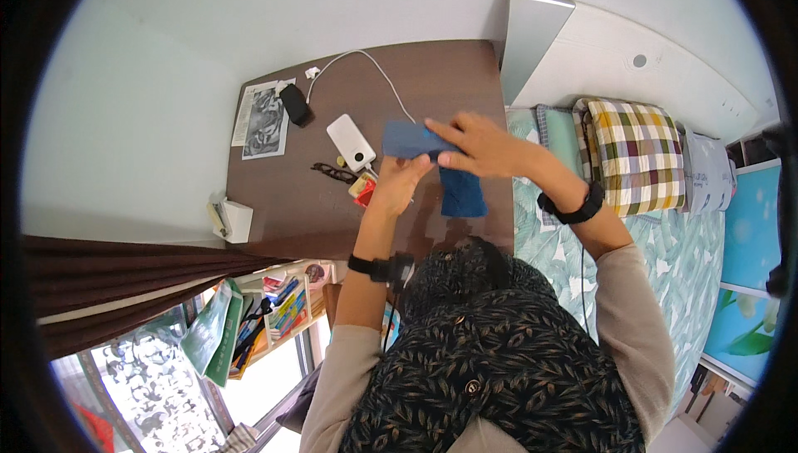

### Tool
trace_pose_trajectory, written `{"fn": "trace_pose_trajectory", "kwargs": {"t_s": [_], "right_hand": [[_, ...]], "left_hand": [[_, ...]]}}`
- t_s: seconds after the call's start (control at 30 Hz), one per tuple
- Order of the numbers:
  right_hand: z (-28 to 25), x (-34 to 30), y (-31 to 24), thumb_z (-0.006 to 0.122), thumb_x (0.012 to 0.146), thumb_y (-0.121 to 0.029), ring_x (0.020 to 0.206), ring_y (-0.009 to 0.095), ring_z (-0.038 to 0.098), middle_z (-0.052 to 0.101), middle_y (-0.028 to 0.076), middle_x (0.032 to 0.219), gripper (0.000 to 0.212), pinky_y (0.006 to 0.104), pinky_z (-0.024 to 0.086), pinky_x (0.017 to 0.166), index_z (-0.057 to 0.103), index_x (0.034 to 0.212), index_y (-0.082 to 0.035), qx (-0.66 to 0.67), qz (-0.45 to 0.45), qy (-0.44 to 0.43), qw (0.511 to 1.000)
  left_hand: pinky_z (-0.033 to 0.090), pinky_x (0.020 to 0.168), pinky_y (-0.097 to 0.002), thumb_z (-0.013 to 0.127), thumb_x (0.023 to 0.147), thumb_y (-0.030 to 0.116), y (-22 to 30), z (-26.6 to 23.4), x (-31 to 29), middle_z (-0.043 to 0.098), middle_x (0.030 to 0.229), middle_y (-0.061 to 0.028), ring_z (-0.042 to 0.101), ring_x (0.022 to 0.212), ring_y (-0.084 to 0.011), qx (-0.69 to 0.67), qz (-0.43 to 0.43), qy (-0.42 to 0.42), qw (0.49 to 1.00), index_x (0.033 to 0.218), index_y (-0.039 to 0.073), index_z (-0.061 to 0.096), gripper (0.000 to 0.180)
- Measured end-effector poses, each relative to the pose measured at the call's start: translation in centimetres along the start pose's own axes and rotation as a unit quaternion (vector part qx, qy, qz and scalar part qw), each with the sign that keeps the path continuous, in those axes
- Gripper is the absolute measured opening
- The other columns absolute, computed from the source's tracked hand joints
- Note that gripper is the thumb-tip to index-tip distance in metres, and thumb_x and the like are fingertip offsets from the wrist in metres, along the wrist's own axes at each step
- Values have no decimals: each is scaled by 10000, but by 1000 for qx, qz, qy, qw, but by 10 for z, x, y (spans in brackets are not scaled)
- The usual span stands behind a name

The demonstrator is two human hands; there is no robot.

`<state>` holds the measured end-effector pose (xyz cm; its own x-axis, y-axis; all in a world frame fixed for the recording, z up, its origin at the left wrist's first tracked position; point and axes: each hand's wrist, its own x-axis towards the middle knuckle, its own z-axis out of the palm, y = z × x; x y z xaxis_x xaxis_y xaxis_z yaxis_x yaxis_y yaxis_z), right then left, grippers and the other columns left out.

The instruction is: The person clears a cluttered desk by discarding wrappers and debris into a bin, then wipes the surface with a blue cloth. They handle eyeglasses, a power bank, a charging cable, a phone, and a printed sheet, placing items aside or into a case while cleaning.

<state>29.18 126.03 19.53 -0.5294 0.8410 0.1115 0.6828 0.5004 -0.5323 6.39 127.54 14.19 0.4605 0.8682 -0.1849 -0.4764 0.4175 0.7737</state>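
Observation:
A blue-grey flat rectangular object (402, 137) is held just above the dark brown desk; its exact kind I cannot make out. My left hand (401, 185) grips its near edge from below, with the thumb along the front. At its right end, my right hand (480, 147) has the index finger on top and the thumb near the lower edge. A dark blue cloth piece (462, 194) lies on the desk under my right hand. To the left of the object is a white power bank (350, 141) with a round black spot.
Dark glasses (334, 173) and a small red-and-yellow packet (364, 190) lie left of my left hand. A white cable (384, 76) curves across the desk (449, 71). Farther left are a black pouch-like item (295, 105) and a printed sheet (266, 125). A bed (565, 262) adjoins the right side.

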Motion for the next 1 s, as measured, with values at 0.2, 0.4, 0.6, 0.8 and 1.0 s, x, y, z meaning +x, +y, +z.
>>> {"fn": "trace_pose_trajectory", "kwargs": {"t_s": [0.2,0.4,0.6,0.8,1.0], "right_hand": [[48,-13,39,664,888,-472,991,425,578,544,245,1103,865,433,466,886,284,1553,-70,125,46,-111,985],[77,17,128,732,845,-399,1038,402,577,550,218,1162,865,453,463,905,309,1545,-116,60,83,-18,995],[88,84,270,754,821,-392,1131,359,553,574,160,1223,796,475,438,939,403,1488,-136,-177,218,56,958],[96,135,350,779,797,-279,1185,316,519,558,123,1261,789,457,410,993,410,1484,-152,-321,209,81,920],[110,163,384,727,831,-153,1369,334,404,462,127,1441,736,491,335,1124,390,1485,-128,-320,288,11,902]], "left_hand": [[447,1051,-351,741,882,87,-30,-24,2,487,1372,-98,523,1249,-237,73,-116,38,990,1424,32,378,655],[410,1089,-365,690,934,138,-62,-40,53,395,1501,-173,468,1326,-254,52,-53,152,986,1506,2,283,716],[395,1088,-329,630,980,172,-101,-84,81,448,1470,-146,471,1323,-237,185,-119,153,963,1522,43,295,651],[444,1050,-338,649,958,111,-143,-123,60,500,1424,-115,515,1279,-217,243,-129,109,955,1477,59,384,585],[455,1050,-358,649,945,83,-143,-149,65,525,1397,-138,528,1279,-242,332,-114,55,935,1444,36,429,547]]}}
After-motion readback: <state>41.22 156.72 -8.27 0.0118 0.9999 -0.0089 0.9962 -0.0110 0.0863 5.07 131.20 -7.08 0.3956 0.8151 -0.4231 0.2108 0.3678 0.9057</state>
